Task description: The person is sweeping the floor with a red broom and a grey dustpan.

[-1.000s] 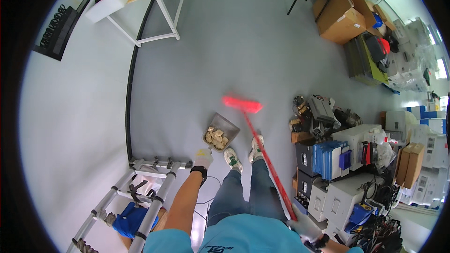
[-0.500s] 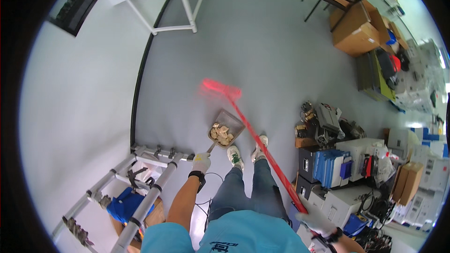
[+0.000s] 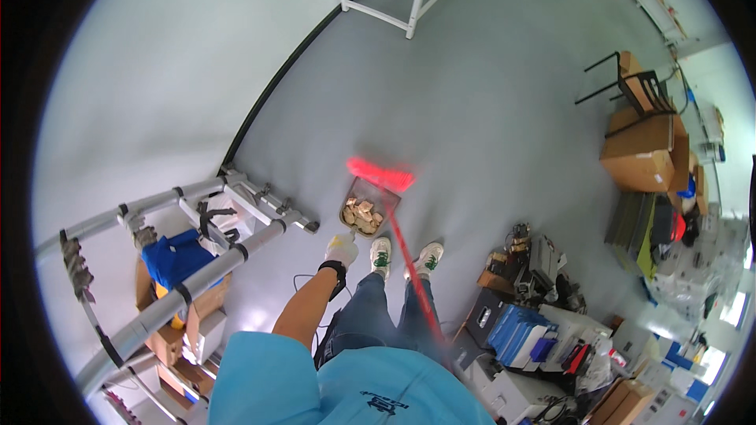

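Observation:
My left hand point(image 3: 341, 249), in a whitish glove, is closed around the short handle of a dustpan point(image 3: 366, 189) on the floor in front of my feet. Several beige, crumpled-looking chunks point(image 3: 362, 216) lie in the pan. A red broom point(image 3: 407, 261) slants across in front of my legs. Its bristle head point(image 3: 381, 175), blurred by motion, is at the pan's far edge; whether it touches the pan I cannot tell. The broom's upper end runs down past my blue shirt, and my right hand is out of sight there.
A metal ladder point(image 3: 228, 264) lies at the left, near a blue cloth point(image 3: 175, 261) and boxes. To the right are piled equipment and blue folders point(image 3: 516, 336). Farther off stand a cardboard box point(image 3: 642, 159), a black chair point(image 3: 650, 94) and a white-legged table point(image 3: 417, 0).
The view has turned, shifting the room's contents. The broom head has come closer to the dustpan, and its handle stands steeper. My right hand has left the view; my left still grips the dustpan.

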`<move>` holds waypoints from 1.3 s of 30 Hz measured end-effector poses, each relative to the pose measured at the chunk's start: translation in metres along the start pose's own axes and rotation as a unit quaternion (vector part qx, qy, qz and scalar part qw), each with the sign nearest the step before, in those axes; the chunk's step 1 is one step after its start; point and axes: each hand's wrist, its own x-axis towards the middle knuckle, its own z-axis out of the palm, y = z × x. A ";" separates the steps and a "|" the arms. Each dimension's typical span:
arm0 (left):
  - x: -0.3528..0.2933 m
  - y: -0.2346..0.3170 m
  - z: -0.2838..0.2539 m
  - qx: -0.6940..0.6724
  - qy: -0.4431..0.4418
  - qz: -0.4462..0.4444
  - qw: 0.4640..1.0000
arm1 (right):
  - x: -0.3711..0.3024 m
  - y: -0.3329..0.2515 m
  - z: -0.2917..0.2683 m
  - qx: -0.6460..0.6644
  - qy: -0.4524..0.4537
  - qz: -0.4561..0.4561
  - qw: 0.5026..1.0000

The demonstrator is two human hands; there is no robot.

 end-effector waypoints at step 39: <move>-0.312 -0.196 0.040 -0.292 0.151 -0.122 0.936 | 0.109 0.109 0.050 -0.403 0.016 -0.069 0.912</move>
